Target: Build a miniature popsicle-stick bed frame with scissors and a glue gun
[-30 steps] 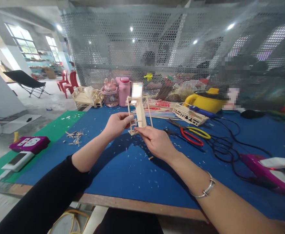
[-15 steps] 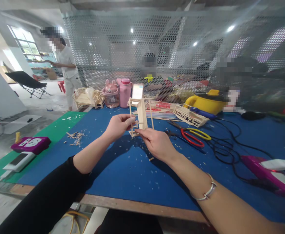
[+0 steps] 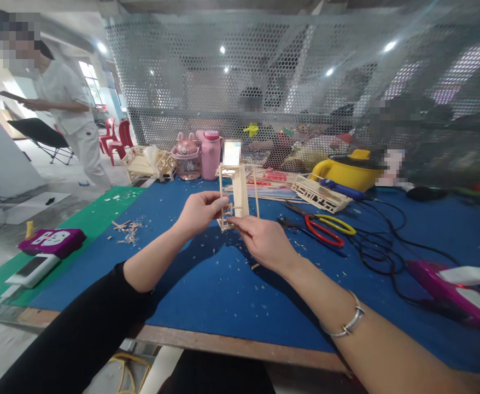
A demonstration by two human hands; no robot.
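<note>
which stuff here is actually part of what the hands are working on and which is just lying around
In hand: wooden stick frame, pinched by left hand and right hand.
Lying about: red and yellow scissors, yellow pot, pink bottle, black cables, spare wooden lattice, wood chips.
</note>
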